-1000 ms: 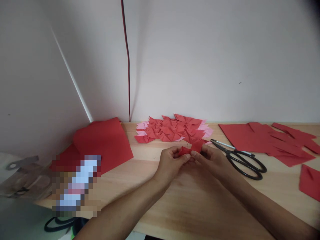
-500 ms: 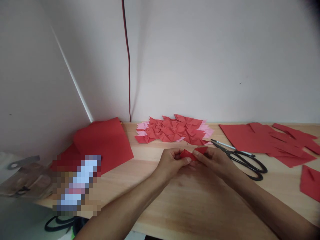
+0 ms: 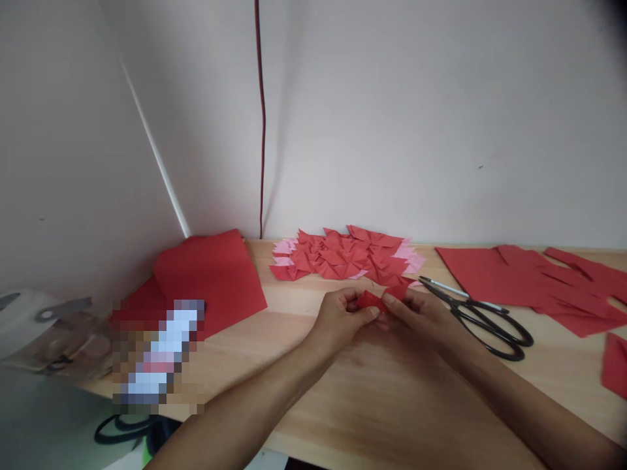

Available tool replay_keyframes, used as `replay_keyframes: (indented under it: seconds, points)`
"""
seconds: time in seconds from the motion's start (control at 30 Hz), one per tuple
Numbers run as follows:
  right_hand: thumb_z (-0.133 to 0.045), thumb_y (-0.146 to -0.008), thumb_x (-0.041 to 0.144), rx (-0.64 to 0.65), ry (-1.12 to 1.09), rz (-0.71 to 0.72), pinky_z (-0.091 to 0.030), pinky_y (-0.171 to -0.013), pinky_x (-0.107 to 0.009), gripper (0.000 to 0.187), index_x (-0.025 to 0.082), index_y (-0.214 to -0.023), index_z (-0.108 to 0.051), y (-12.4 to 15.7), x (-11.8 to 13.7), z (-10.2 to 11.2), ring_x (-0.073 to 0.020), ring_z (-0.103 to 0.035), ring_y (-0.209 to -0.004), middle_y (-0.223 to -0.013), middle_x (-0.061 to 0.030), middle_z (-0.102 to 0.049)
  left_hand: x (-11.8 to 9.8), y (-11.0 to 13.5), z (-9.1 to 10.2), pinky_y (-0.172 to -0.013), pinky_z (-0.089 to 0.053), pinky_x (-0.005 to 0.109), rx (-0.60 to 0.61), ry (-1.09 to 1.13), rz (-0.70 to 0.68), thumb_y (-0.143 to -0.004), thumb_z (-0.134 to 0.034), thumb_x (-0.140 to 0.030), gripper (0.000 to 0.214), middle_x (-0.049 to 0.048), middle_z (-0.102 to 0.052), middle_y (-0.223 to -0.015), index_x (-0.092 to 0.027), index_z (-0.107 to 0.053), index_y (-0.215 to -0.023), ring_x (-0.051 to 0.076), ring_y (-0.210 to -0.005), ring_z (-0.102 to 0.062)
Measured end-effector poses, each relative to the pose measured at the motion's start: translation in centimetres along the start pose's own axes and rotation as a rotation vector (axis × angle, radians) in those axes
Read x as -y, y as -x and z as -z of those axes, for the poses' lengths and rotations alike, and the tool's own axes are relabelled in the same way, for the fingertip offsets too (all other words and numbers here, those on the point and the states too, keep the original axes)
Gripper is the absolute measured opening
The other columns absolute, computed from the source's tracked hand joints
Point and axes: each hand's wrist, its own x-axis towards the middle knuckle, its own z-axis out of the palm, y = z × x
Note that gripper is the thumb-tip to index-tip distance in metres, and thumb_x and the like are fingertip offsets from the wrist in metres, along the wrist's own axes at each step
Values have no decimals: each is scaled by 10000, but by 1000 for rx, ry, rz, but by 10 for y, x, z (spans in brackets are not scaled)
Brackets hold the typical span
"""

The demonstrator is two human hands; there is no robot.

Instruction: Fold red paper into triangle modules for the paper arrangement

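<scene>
Between both hands is a small folded piece of red paper (image 3: 371,301), held a little above the wooden table (image 3: 353,398). My left hand (image 3: 345,318) pinches its left side, thumb on the near face. On the other side my right hand (image 3: 421,316) grips it with thumb and fingers; part of the paper is hidden behind them. Just beyond lies a pile of folded red and pink paper pieces (image 3: 343,254) against the wall. Black-handled scissors (image 3: 482,323) rest to the right of my right hand, with a silver pen (image 3: 443,286) alongside.
Large red paper sheets (image 3: 215,281) lie at the left, near a blurred-out device (image 3: 164,352). More red sheets and cut pieces (image 3: 509,277) spread at the right. A dark red cable (image 3: 262,130) hangs down the wall. A clear plastic bag (image 3: 63,346) sits at the far left.
The view has shifted slightly, so everything sits a bit further right. Both hands still hold the red paper; its right flap looks turned a little.
</scene>
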Motion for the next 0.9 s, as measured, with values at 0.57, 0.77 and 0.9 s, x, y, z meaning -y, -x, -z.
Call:
replay_keyframes:
  seconds: [0.57,0.77,0.9]
  points:
    - [-505,-801,562,-18,231,96,-420,-546,-276,440,209,-557,-604,3,5,0,-184,-575,-593,-603,-26,-635,18,-7,6,-694,-502,307,30,-102,-111,-669,-667,-148,175,39,-662,-719,-151,-554,-802,171,-684,-661]
    - [-458,-828,596,-38,293,125,-423,-558,-277,492,210,-561,-604,2,-1,3,-190,-584,-609,-607,-30,-644,16,-6,5,-703,-493,296,67,-48,-125,-666,-685,-164,176,36,-660,-698,-148,-547,-774,152,-665,-652]
    - [-495,-789,631,-74,308,61,-339,-440,-252,521,203,-492,-510,-3,-12,5,-140,-474,-458,-469,-5,-525,15,-6,6,-734,-496,310,61,-14,-147,-671,-695,-199,183,43,-665,-726,-140,-578,-799,158,-696,-656]
